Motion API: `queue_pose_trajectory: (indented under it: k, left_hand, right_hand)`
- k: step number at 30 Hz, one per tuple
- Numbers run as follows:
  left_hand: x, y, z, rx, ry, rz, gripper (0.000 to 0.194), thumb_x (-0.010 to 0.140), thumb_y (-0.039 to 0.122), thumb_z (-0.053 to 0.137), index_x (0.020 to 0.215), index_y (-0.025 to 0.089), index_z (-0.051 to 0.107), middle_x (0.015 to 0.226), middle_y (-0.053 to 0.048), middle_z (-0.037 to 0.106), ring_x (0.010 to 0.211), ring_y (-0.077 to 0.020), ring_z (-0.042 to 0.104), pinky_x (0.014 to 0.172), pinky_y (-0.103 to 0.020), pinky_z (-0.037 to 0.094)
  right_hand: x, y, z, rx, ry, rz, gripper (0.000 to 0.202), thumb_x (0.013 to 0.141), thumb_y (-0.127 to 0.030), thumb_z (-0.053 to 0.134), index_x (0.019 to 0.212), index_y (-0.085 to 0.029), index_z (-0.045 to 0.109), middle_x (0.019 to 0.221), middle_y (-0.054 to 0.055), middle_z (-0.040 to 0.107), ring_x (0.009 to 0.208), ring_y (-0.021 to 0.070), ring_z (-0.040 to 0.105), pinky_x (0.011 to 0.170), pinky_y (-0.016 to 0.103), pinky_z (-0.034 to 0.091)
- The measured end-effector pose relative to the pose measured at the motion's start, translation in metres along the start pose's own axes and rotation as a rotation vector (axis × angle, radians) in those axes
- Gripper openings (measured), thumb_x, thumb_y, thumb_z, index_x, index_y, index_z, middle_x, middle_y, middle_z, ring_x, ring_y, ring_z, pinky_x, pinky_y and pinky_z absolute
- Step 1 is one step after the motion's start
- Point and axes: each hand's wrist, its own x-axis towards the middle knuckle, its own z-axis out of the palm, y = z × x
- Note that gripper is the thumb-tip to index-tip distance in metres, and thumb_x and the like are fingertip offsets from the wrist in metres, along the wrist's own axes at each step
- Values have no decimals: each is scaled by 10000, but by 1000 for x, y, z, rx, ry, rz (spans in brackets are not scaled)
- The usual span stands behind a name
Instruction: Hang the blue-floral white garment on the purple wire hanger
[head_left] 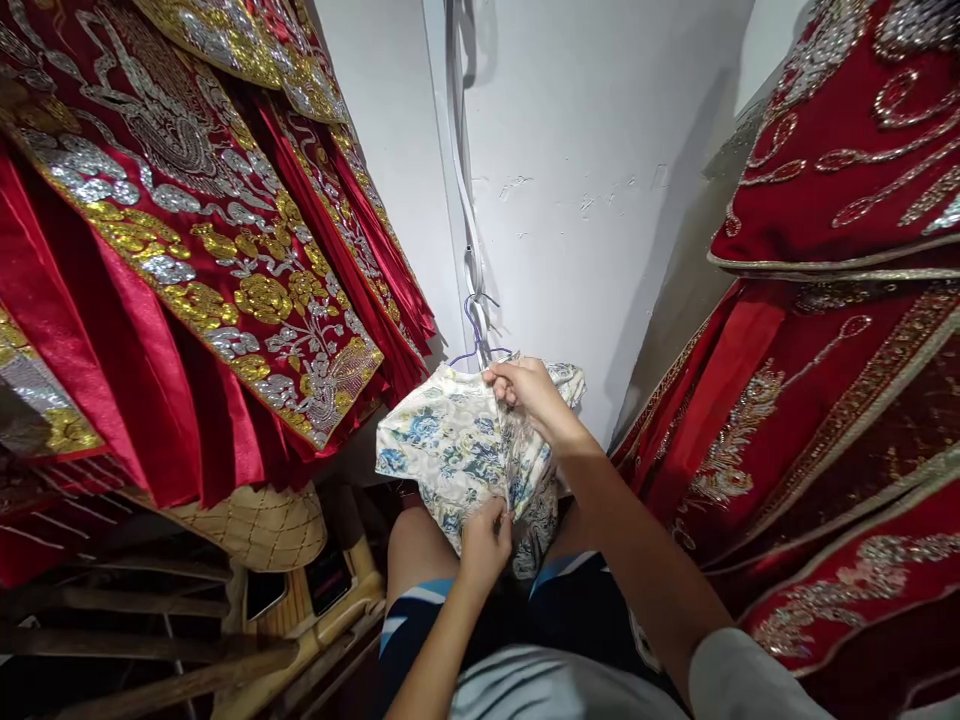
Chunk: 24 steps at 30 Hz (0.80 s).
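A short-sleeved white garment with blue and yellow flowers (442, 440) hangs on a thin purple hanger (474, 335) in the middle of the view. My right hand (525, 392) pinches the garment's front opening close to the collar. Lower down, my left hand (487, 535) has its fingers closed on the same front edge near the hem. The fabric between the two hands forms a vertical line. Another patterned fabric, darker in tone, shows behind the garment at the lower right.
Red embroidered garments with gold and silver sequins (262, 290) hang at left, more red beaded garments (750, 400) at right. A white strap (457, 150) runs down the pale wall (570, 130). Wooden furniture (330, 610) with dark flat objects stands at lower left.
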Motion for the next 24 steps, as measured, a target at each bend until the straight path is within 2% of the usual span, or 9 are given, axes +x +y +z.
queue_pose_trajectory:
  k: [2,4,6,9,12,14,16,20,24]
  left_hand:
    - [12,5,-11,15,-24,-3,196,877,242,505,685,207,517,641,-15,542,635,-184,534,613,-271,359]
    - [29,17,-29,-52,21,32,149,910,270,499,838,196,605,729,-32,617,705,-191,588,665,-279,418]
    - [53,37,-54,-192,159,109,248,953,296,475,1145,193,594,885,-53,680,819,-187,637,771,-294,469]
    - [93,68,-94,-196,369,251,411,980,315,466,1375,205,487,969,-63,681,858,-179,641,835,-316,483]
    - [124,90,-119,-28,336,405,268,981,309,473,1159,200,642,972,-64,676,886,-184,628,827,-309,475]
    - [133,98,-124,58,322,476,214,975,296,487,943,187,669,888,-53,665,845,-179,613,797,-296,465]
    - [133,102,-125,79,379,498,210,967,286,501,854,182,644,824,-38,644,798,-170,597,771,-285,452]
    - [127,96,-134,-97,679,350,194,954,289,519,851,171,634,805,-12,624,784,-147,578,751,-252,435]
    - [121,50,-161,-606,1096,83,143,901,182,563,763,154,594,712,33,555,682,-93,521,689,-182,420]
  right_hand:
    - [-3,1,0,-4,-24,-34,236,814,-331,607,688,-134,640,461,-20,555,374,52,388,385,186,264]
    - [-10,6,-1,-13,-53,-68,233,817,-347,591,703,-147,626,466,-27,559,380,58,400,395,188,272]
    - [-16,12,-1,-41,-59,-76,238,813,-351,575,680,-157,604,444,-35,545,371,63,392,401,196,270]
    - [-21,12,2,-107,-86,-100,240,815,-336,547,651,-165,588,425,-38,535,374,74,397,424,210,289]
    - [-21,7,6,-154,-90,-159,233,826,-313,527,651,-170,586,426,-42,520,401,88,416,452,220,313]
    - [-18,9,6,-160,-68,-178,232,836,-311,523,659,-175,583,430,-48,504,415,95,421,466,225,322]
    - [-15,19,3,-181,-55,-179,227,841,-304,522,662,-179,584,436,-56,484,420,101,418,469,229,319]
    - [-14,61,-6,-296,-68,-63,234,807,-227,531,586,-177,590,417,-51,471,408,107,411,467,236,311]
    - [-30,96,-9,-197,-137,15,253,786,-186,507,546,-176,587,393,-44,471,398,101,401,463,230,302]
